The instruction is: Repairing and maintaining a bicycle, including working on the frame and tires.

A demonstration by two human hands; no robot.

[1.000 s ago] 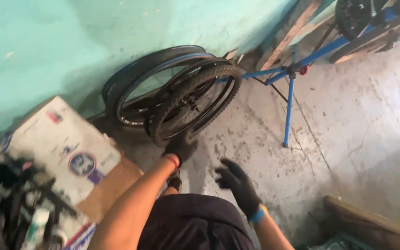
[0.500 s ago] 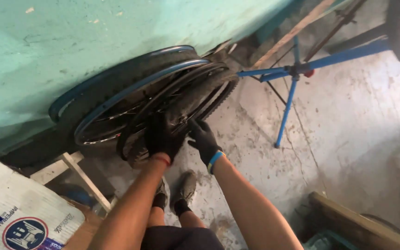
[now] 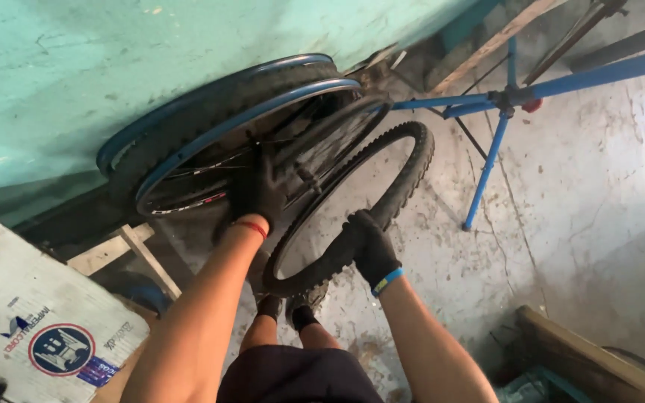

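Observation:
Several bicycle wheels with blue rims [image 3: 210, 130] lean against a turquoise wall. My left hand [image 3: 259, 190], in a black glove, presses on the black wheel [image 3: 188, 198] at the front of the stack. My right hand [image 3: 367, 246], also gloved in black with a blue wristband, grips a loose knobby black tyre [image 3: 404, 168]. The tyre is tilted away from the stack, and its lower edge sits near my shoes [image 3: 293, 310].
A blue repair stand [image 3: 490, 160] stands on the concrete floor to the right. A white printed cardboard box [image 3: 39, 328] lies at lower left beside a wooden frame [image 3: 132, 250]. A wooden plank [image 3: 599, 358] sits at lower right.
Both hands reached the wheel stack. My right hand has taken hold of the knobby tyre and pulled it outward to the right, away from the other wheels. The view has moved closer.

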